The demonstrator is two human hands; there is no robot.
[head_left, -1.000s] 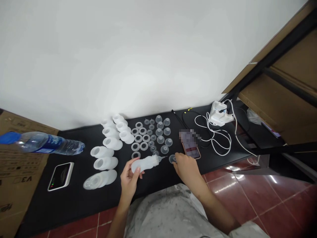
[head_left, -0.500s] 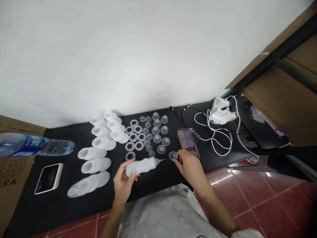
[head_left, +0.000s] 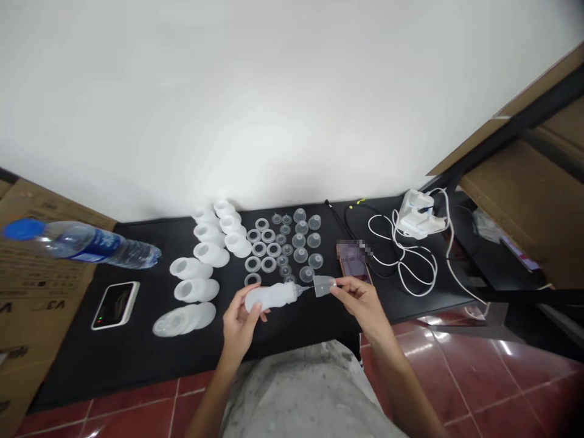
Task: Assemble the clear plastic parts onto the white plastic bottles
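Black tabletop (head_left: 137, 365) stretches below a pale wall (head_left: 274, 109) in the head view. Over it, the person's left hand (head_left: 240, 319) grips a white bottle (head_left: 271, 297), thin tip (head_left: 306, 288) pointing right; the right hand (head_left: 364, 302) pinches a translucent cap (head_left: 322, 286) just beside that tip.

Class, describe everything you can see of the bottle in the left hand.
The bottle looks like cloudy white plastic, with a waisted body, a collar and a clear nozzle with a thin tip. The left hand grips its base end, holding it nearly level above the table. Its tip points at the clear cap; whether they touch is unclear.
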